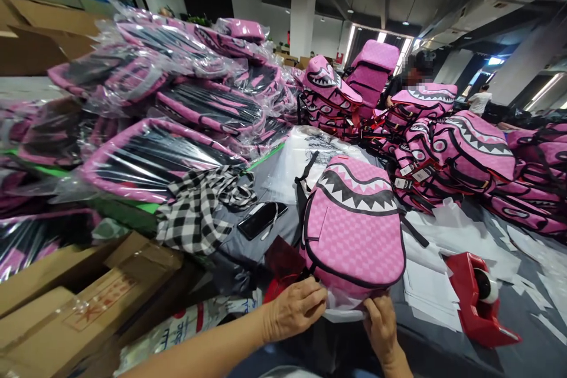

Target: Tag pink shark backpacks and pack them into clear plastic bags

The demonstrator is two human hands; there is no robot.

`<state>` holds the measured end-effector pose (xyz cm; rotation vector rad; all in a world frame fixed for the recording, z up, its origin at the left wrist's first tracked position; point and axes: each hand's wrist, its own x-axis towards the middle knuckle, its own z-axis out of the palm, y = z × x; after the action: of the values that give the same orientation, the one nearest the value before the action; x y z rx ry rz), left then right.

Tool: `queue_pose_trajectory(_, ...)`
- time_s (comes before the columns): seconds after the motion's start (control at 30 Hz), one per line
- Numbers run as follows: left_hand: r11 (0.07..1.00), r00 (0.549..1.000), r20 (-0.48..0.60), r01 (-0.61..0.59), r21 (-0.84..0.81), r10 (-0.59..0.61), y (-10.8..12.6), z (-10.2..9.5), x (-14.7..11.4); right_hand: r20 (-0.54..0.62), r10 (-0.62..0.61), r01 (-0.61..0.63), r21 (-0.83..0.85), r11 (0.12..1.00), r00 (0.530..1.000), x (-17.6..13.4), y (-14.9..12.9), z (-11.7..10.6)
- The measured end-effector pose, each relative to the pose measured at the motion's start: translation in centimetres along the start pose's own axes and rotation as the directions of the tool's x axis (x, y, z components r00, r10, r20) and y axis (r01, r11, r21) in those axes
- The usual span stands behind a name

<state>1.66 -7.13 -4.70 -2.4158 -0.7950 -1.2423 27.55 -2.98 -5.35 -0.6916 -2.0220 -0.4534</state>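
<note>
A pink backpack [354, 230] with a black-and-white shark-mouth band lies on the grey-covered table in front of me, its straps sticking out at both sides. Below its near end a thin, translucent white sheet [346, 310] is stretched; whether it is plastic or paper I cannot tell. My left hand [296, 309] pinches this sheet at the left, close to the backpack's bottom edge. At the right end of the sheet my right hand [381, 323] is closed on it, fingers curled. A dark red piece of material [283, 263] lies left of the backpack, partly hidden.
Plastic-wrapped pink bags [163, 153] are heaped at the left, unwrapped shark-face backpacks [469, 142] at the right. A red tape dispenser [478, 301] stands beside white papers [429, 289]. A phone [262, 220], a checkered cloth [199, 212] and a carton [88, 301] are left. Another person works behind the backpacks.
</note>
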Motion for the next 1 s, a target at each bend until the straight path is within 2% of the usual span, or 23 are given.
queue_pose_trajectory(0.07, 0.999, 0.999, 0.052, 0.01, -0.032, -0.009, 0.1, -0.5, -0.1, 0.076, 0.0, -0.006, 0.086, 0.996, 0.997, -0.4, 0.0, -1.1)
queue_pose_trajectory(0.17, 0.986, 0.98, 0.119, 0.163, -0.018, -0.16, 0.3, -1.2, 0.3, 0.283, -0.003, -0.062, 0.219, 0.974, 0.959, 0.7, 0.5, -3.0)
queue_pose_trajectory(0.23, 0.97, 0.952, 0.189, 0.237, 0.045, -0.241, 0.5, -1.4, 1.1, 0.4, -0.026, -0.063, 0.208, 0.976, 0.916, 2.2, 1.1, -3.7)
queue_pose_trajectory(0.33, 0.957, 0.894, 0.34, 0.272, 0.102, -0.291, 0.8, -1.6, 2.3, 0.553, -0.065, -0.001, 0.117, 0.993, 0.831, 4.2, 1.5, -3.7)
queue_pose_trajectory(0.43, 0.93, 0.822, 0.439, 0.345, 0.125, -0.364, 1.1, -2.0, 3.1, 0.643, -0.09, 0.057, 0.071, 0.996, 0.761, 5.1, 1.2, -3.8)
queue_pose_trajectory(0.5, 0.91, 0.788, 0.465, 0.396, 0.12, -0.404, 1.1, -2.3, 3.4, 0.608, -0.124, 0.101, 0.072, 0.992, 0.784, 5.4, 0.8, -4.2)
queue_pose_trajectory(0.53, 0.911, 0.79, 0.466, 0.399, 0.104, -0.399, 1.0, -2.4, 3.5, 0.567, -0.147, 0.123, 0.08, 0.989, 0.81, 5.5, 0.7, -4.5)
queue_pose_trajectory(0.6, 0.952, 0.846, 0.455, 0.307, 0.011, -0.278, 0.3, -2.7, 3.9, 0.489, -0.208, 0.167, 0.127, 0.978, 0.847, 5.9, 0.9, -5.0)
queue_pose_trajectory(0.67, 0.978, 0.887, 0.461, 0.12, -0.169, -0.029, -0.9, -2.8, 4.6, 0.488, -0.273, 0.195, 0.205, 0.959, 0.829, 6.3, 1.3, -5.2)
queue_pose_trajectory(0.7, 0.963, 0.876, 0.475, 0.045, -0.266, 0.09, -1.6, -2.8, 5.0, 0.521, -0.298, 0.198, 0.238, 0.951, 0.8, 6.5, 1.7, -5.1)
queue_pose_trajectory(0.77, 0.922, 0.81, 0.538, -0.008, -0.388, 0.234, -2.9, -2.8, 6.0, 0.609, -0.326, 0.202, 0.264, 0.943, 0.724, 7.1, 2.3, -5.0)
queue_pose_trajectory(0.87, 0.928, 0.722, 0.638, -0.015, -0.372, 0.268, -4.0, -2.5, 7.2, 0.716, -0.339, 0.248, 0.234, 0.94, 0.61, 8.2, 2.7, -4.8)
queue_pose_trajectory(0.9, 0.938, 0.711, 0.656, -0.015, -0.346, 0.253, -4.0, -2.4, 7.4, 0.74, -0.356, 0.28, 0.232, 0.932, 0.57, 8.7, 2.8, -4.9)
queue_pose_trajectory(1.0, 0.971, 0.728, 0.666, 0.006, -0.239, 0.159, -3.7, -2.3, 7.6, 0.784, -0.412, 0.382, 0.243, 0.892, 0.464, 10.2, 2.6, -5.5)
